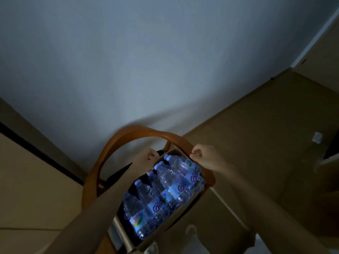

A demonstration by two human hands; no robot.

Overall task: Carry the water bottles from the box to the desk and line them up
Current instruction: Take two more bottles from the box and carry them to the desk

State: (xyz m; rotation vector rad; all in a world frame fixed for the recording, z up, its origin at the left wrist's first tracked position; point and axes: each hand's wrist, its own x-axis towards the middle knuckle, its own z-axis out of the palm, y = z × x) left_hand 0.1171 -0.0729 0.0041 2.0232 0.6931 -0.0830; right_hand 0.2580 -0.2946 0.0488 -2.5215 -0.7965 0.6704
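Both hands at box rim; right hand fisted on edge, left hand grip unclear. Bottles unlifted; next, grasp one.

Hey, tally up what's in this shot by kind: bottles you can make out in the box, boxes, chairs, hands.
Water bottles, those whose caps show: 4, more lie underneath, too dim to count
Box: 1
Chair: 1
Hands: 2, left hand and right hand, both on the box's far rim
Total: 8
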